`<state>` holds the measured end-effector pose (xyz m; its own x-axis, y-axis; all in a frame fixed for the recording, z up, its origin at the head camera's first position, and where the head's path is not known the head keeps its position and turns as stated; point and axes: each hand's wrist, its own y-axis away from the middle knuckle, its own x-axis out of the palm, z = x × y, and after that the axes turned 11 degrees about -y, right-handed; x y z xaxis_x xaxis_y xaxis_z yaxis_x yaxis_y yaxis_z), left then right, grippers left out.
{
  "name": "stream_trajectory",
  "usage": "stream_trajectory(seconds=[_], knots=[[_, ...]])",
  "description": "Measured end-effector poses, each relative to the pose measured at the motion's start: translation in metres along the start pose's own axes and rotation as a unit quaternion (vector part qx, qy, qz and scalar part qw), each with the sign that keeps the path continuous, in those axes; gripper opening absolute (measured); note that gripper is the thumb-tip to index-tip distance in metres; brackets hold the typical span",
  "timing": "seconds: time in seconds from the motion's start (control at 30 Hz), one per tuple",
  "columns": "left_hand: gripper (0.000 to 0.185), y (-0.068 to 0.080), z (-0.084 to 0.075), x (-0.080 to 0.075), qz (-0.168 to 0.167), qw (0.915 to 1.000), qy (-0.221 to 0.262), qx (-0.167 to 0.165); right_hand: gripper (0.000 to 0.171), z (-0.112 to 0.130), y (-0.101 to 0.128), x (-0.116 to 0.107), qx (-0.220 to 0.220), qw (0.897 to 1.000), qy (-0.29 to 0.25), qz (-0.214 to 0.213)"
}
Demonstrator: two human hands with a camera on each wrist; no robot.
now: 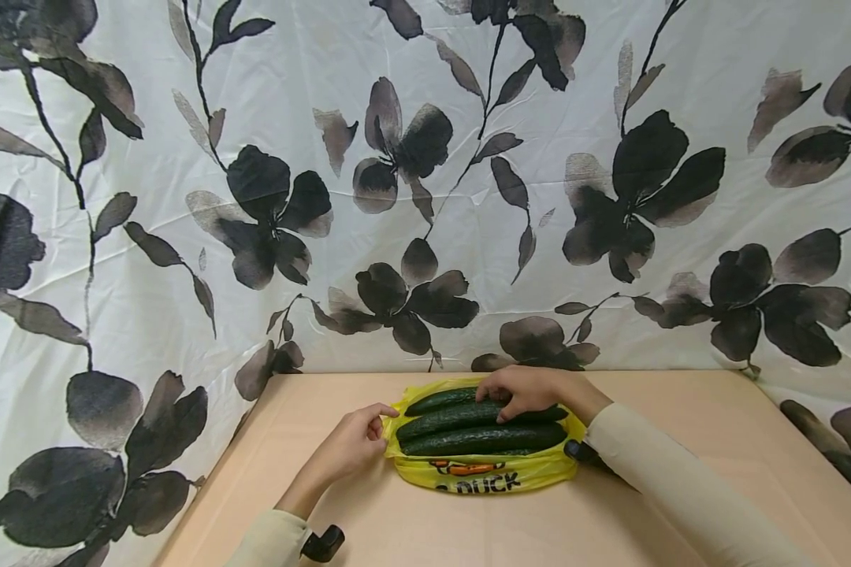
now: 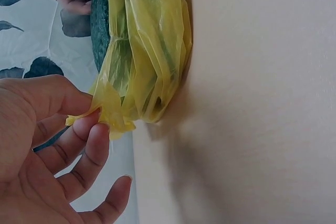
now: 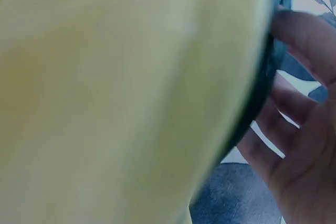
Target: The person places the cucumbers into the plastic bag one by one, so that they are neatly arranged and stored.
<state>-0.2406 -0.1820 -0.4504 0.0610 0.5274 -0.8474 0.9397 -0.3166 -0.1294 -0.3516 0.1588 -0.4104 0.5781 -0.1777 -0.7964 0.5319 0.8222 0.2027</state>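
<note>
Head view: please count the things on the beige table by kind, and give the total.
Dark green long cucumbers: 3
Yellow thin plastic bag: 1
Hands touching them: 2, left hand and right hand
Total: 6

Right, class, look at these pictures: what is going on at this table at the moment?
A person sits at a tan table in front of a flower-print cloth. Three dark green cucumbers lie side by side on a yellow plastic bag. The left hand pinches the bag's left edge between thumb and fingers, as the left wrist view shows. The right hand rests on the cucumbers, fingers curled over the middle one. The right wrist view is too blurred to add much.
</note>
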Motion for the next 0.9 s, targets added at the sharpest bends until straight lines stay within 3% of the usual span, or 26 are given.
stream_trajectory(seconds=[0.2, 0.57, 0.9], knots=[[0.044, 0.0017, 0.001, 0.0006, 0.005, 1.0, 0.001, -0.001, 0.042, 0.0011, -0.0002, 0.0049, -0.006, 0.998, 0.051, -0.035], [0.043, 0.0016, 0.0011, 0.0008, 0.006, 1.0, 0.005, 0.001, 0.033, -0.0017, -0.0011, 0.0034, 0.016, 1.0, 0.001, 0.0], [0.043, 0.0013, -0.0006, -0.0003, 0.006, 1.0, 0.005, -0.002, 0.049, -0.0074, 0.0054, 0.0016, 0.01, 1.0, 0.008, -0.006]])
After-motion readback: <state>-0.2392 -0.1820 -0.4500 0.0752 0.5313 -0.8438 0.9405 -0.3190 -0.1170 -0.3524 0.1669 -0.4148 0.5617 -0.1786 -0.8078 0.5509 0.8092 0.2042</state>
